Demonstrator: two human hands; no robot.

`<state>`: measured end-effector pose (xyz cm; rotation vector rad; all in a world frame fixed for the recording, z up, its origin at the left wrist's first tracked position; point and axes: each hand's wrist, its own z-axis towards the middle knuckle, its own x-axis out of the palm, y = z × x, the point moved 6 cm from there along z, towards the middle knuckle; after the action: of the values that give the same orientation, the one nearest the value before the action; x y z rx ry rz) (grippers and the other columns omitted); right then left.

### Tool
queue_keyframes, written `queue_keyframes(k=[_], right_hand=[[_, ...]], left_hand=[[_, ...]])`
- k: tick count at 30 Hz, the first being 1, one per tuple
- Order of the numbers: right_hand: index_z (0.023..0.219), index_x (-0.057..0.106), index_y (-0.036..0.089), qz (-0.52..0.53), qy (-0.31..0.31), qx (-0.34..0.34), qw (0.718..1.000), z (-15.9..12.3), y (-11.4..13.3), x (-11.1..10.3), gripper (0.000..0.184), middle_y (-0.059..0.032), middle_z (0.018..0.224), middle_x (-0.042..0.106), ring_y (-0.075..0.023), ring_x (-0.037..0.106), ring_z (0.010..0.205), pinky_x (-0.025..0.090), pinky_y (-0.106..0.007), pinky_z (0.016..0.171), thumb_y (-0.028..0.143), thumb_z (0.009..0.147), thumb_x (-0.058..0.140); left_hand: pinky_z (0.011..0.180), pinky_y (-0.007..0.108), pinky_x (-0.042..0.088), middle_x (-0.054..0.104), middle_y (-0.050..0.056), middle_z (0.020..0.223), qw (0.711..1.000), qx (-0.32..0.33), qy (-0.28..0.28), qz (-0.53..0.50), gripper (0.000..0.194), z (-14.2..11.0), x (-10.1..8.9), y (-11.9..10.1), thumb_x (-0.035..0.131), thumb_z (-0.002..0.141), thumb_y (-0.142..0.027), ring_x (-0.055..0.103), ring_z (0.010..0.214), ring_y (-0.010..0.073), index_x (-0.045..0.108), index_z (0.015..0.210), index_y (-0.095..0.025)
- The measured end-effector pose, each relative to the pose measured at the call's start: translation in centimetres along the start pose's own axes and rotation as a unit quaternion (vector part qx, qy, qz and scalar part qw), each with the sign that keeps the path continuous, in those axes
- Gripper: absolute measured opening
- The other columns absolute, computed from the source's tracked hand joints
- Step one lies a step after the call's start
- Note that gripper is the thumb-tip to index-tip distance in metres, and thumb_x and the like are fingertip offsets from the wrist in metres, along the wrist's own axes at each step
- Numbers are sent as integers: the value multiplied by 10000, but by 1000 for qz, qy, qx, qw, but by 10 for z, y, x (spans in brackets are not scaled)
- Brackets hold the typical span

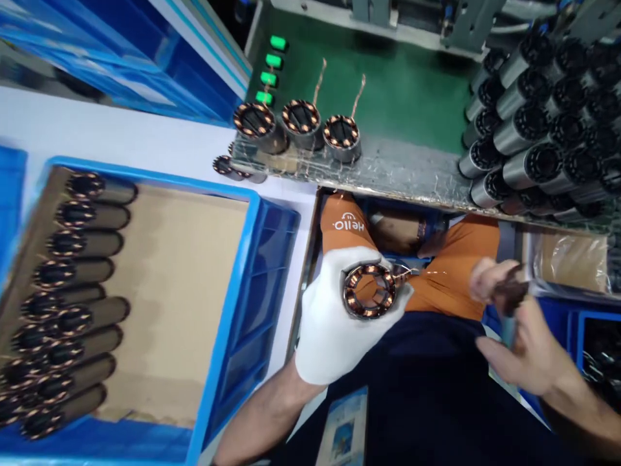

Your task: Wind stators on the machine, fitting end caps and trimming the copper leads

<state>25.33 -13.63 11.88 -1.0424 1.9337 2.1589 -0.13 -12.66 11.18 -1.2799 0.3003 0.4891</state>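
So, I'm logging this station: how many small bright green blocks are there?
4, slanting down the green work surface's left side: top green block, second block, third block, and lowest block, just behind the leftmost copper-wound metal cylinder, which may hide more.

The orange cloth over the left leg (347, 234) reads "Hello." in white letters, upside down in this view, beside a small smile-like mark (348, 215). Print on the card (342, 430) at the near edge is too blurred to read.
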Motion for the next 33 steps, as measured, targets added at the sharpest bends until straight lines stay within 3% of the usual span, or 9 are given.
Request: queue_keyframes(k=[2, 3, 6, 9, 15, 20, 25, 33], right_hand=[[1340, 580, 316, 57, 33, 28, 997, -10, -8, 19, 246, -51, 1066, 568, -243, 570, 903, 517, -393, 751, 379, 1107, 627], [1436, 607, 319, 65, 49, 38, 996, -12, -10, 27, 313, -54, 1110, 619, -235, 613, 945, 537, -382, 787, 320, 1124, 604], [1674, 570, 361, 109, 42, 51, 992, -8, -15, 39, 524, -68, 1311, 705, -255, 694, 1156, 583, -418, 992, 296, 1154, 581], [1703, 565, 400, 163, 8, 40, 986, -3, -16, 40, 565, -59, 1490, 710, -279, 688, 1291, 565, -471, 1138, 324, 1146, 617], [1702, 570, 424, 203, -15, 42, 978, -5, -22, 42, 599, -31, 1515, 735, -248, 697, 1240, 590, -436, 1080, 295, 1121, 643], [1692, 575, 448, 215, -8, 63, 974, -10, -31, 44, 607, -17, 1496, 745, -246, 695, 1272, 580, -445, 1094, 274, 1116, 650], [1704, 568, 467, 213, -30, 46, 975, -10, -35, 43, 662, -13, 1550, 754, -246, 730, 1133, 616, -433, 917, 239, 1089, 660], [1694, 590, 394, 211, -47, 33, 976, -10, -34, 51, 633, -36, 1597, 743, -263, 785, 1292, 657, -492, 1100, 205, 1092, 627]], left_hand=[[984, 299, 693, 808, 10, 1153, 1000, 10, 10, -1, 470, 0, 6, -2, 958, 868, -216, 851, 1031, 194, 685, 1250, -247], [973, 297, 698, 811, 9, 1151, 1000, 10, 17, -2, 487, 1, 9, -3, 972, 860, -219, 852, 1018, 193, 688, 1254, -248], [921, 324, 723, 816, 20, 1147, 999, 7, 40, -11, 522, 1, 19, -5, 997, 839, -243, 855, 973, 208, 693, 1263, -263], [942, 400, 740, 821, 34, 1158, 998, -13, 58, -20, 518, 0, 27, -4, 991, 854, -268, 856, 982, 244, 695, 1278, -308], [886, 355, 744, 831, 1, 1111, 998, -7, 46, -31, 630, 0, 32, -2, 1073, 736, -289, 860, 954, 220, 717, 1256, -294], [882, 359, 743, 834, -1, 1122, 998, -23, 51, -18, 599, -1, 36, 0, 1055, 772, -296, 859, 956, 220, 717, 1267, -312], [930, 331, 717, 831, -9, 1132, 996, -28, 78, -19, 641, -4, 43, 1, 1070, 741, -318, 863, 980, 211, 704, 1267, -294], [891, 332, 712, 834, -10, 1104, 997, -23, 73, 1, 610, -9, 42, 0, 1047, 754, -263, 861, 944, 215, 692, 1251, -270]])
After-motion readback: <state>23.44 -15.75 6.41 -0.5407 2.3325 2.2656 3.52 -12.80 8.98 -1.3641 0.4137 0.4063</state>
